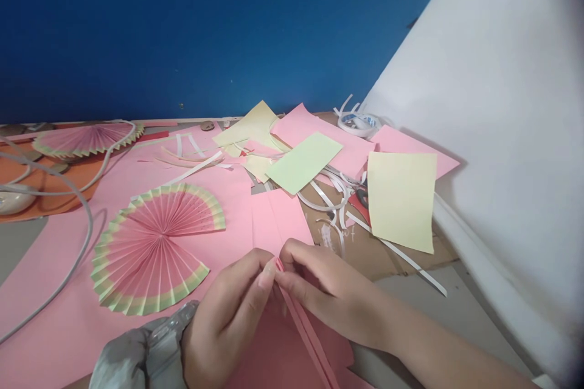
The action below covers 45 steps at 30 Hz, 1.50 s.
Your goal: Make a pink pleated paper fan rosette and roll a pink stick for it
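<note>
My left hand [228,316] and my right hand [328,292] meet at the near middle, fingers pinched together on a folded pink paper sheet [283,219]. The sheet lies flat beyond my fingertips and runs back under my hands as narrow accordion pleats [310,334]. A watch and a grey sleeve sit on my left wrist. Just left of my hands lies a pleated pink fan with a green and yellow rim [152,249].
A second pleated fan [86,138] lies at the far left beside a grey cable [77,194]. Loose yellow [401,197], green [305,162] and pink sheets, white paper strips and a tape roll [358,123] are scattered ahead. A white board [502,134] slopes on the right; a blue wall stands behind.
</note>
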Available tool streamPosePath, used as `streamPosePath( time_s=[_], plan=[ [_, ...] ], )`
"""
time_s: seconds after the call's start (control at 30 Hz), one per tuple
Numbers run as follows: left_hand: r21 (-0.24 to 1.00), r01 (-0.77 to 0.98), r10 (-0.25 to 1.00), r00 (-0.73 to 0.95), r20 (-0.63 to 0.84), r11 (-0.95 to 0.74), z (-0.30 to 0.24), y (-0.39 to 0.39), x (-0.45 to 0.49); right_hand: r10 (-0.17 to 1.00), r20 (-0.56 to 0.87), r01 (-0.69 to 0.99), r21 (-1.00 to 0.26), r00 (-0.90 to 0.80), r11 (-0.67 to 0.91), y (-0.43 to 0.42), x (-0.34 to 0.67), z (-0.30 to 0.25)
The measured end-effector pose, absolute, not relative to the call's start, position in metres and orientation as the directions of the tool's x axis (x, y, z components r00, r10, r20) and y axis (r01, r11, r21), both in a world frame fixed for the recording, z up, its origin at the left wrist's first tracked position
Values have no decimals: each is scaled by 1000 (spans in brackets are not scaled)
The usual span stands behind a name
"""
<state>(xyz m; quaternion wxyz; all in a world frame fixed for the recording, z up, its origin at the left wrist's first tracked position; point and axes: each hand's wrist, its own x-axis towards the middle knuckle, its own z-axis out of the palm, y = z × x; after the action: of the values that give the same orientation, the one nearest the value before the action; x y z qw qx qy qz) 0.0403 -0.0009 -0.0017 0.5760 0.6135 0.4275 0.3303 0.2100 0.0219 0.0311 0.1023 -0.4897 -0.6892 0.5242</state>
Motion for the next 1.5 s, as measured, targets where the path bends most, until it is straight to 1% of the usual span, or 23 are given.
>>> streamPosePath(
  time_s=[0.1, 0.17, 0.27, 0.33, 0.4, 0.5, 0.63, 0.73, 0.87, 1.03, 1.17, 1.23, 1.37, 1.5],
  plan=[
    [986, 163, 904, 417, -94, 27, -1, 1, 40, 747, -387, 580, -815, -540, -3, 24, 212, 33],
    [978, 205, 900, 418, -124, 40, -3, 3, 40, 729, -374, 593, -803, -573, 54, 25, 212, 33],
    [958, 264, 898, 385, -211, 112, -6, 6, 40, 720, -319, 592, -791, -617, 157, 25, 212, 30],
    [957, 234, 902, 353, -249, 173, -8, 6, 40, 715, -299, 577, -798, -631, 175, 25, 212, 29],
    [961, 157, 910, 318, -268, 228, -10, 6, 40, 712, -324, 569, -812, -623, 130, 24, 212, 31],
    [956, 71, 919, 266, -293, 284, -9, 6, 40, 694, -389, 553, -833, -606, 16, 25, 212, 35],
    [968, 6, 935, 256, -245, 253, -6, 6, 41, 685, -450, 540, -836, -573, -97, 27, 213, 37],
    [974, 18, 930, 295, -221, 226, -5, 7, 42, 679, -456, 513, -848, -575, -134, 29, 214, 38],
    [963, 8, 923, 285, -259, 268, -5, 8, 42, 656, -474, 427, -870, -587, -247, 29, 217, 37],
    [947, -29, 911, 285, -298, 319, -4, 9, 43, 710, -465, 370, -879, -529, -301, 25, 217, 25],
    [948, -33, 913, 279, -296, 317, -5, 9, 44, 668, -481, 247, -873, -567, -420, 22, 213, 16],
    [949, -37, 915, 282, -290, 312, -6, 9, 43, 657, -492, 220, -863, -571, -455, 21, 212, 15],
    [953, 5, 905, 312, -288, 302, -6, 10, 43, 638, -511, 214, -847, -576, -486, 21, 213, 16],
    [952, 73, 906, 294, -305, 297, -6, 12, 43, 646, -510, 167, -840, -568, -517, 22, 214, 17]
  ],
)
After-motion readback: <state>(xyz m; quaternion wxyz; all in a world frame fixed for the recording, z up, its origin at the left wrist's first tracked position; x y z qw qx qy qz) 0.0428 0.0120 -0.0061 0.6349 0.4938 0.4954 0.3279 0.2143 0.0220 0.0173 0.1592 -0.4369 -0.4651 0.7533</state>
